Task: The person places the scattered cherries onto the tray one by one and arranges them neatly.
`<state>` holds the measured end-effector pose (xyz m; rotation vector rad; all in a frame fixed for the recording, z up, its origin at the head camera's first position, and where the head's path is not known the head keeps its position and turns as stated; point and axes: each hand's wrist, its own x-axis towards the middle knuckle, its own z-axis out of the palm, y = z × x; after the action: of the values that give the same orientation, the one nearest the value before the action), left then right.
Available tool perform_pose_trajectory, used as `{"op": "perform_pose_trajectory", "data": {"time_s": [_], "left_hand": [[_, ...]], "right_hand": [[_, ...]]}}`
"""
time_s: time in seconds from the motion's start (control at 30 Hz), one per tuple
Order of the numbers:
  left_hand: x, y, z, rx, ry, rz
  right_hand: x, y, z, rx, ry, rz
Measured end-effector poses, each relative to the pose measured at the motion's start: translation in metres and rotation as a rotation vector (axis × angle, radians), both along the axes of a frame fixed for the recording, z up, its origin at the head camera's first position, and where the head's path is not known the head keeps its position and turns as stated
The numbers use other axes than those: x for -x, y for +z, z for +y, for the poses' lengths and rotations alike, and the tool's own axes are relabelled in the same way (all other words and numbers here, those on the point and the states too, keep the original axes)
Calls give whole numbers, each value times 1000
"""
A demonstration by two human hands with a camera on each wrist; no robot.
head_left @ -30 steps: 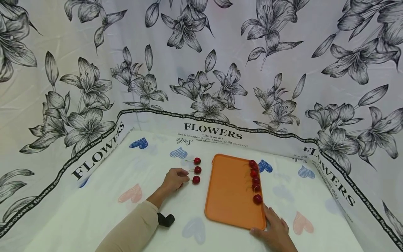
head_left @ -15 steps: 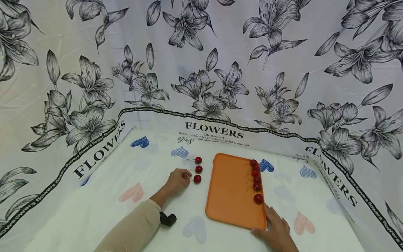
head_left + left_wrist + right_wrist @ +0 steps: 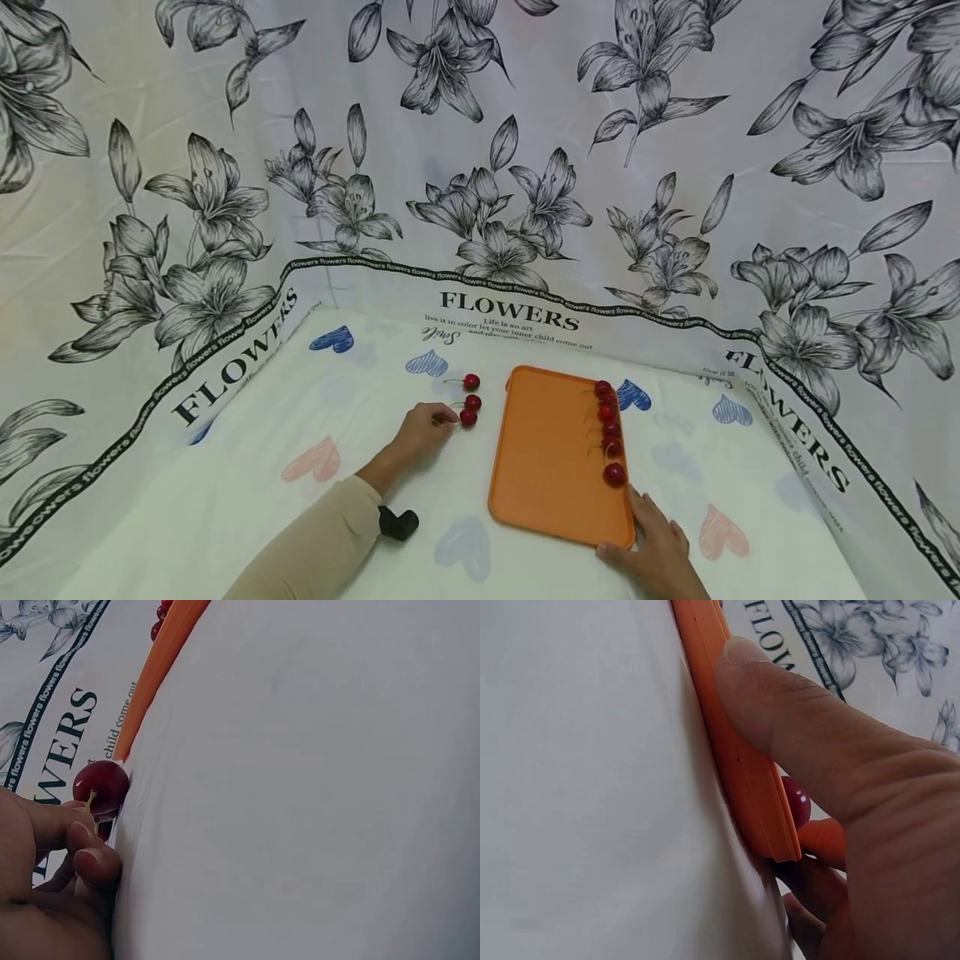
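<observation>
Cherries (image 3: 471,382), three in a short line on the heart-print cloth (image 3: 420,575), have the left hand (image 3: 425,432) at their left side. From far off, I see its thumb and finger pinch the stem (image 3: 91,801) of the nearest one, maybe because round fruit rolls. Next comes the orange tray (image 3: 551,458), flat on the cloth. More cherries (image 3: 607,412) sit along its right edge, perhaps to stay neat. Last, the right hand (image 3: 660,542) grips the near right corner, I think to stop sliding.
</observation>
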<state>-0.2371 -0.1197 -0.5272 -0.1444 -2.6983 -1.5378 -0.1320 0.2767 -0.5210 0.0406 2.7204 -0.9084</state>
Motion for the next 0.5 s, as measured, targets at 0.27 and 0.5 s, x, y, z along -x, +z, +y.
{"op": "perform_pose_trajectory", "data": {"time_s": [0.27, 0.5], "left_hand": [[-5, 7, 3, -127, -3, 18], [-20, 24, 24, -420, -87, -70]], "right_hand": [[2, 1, 0, -7, -5, -12], [1, -2, 1, -4, 0, 1]]}}
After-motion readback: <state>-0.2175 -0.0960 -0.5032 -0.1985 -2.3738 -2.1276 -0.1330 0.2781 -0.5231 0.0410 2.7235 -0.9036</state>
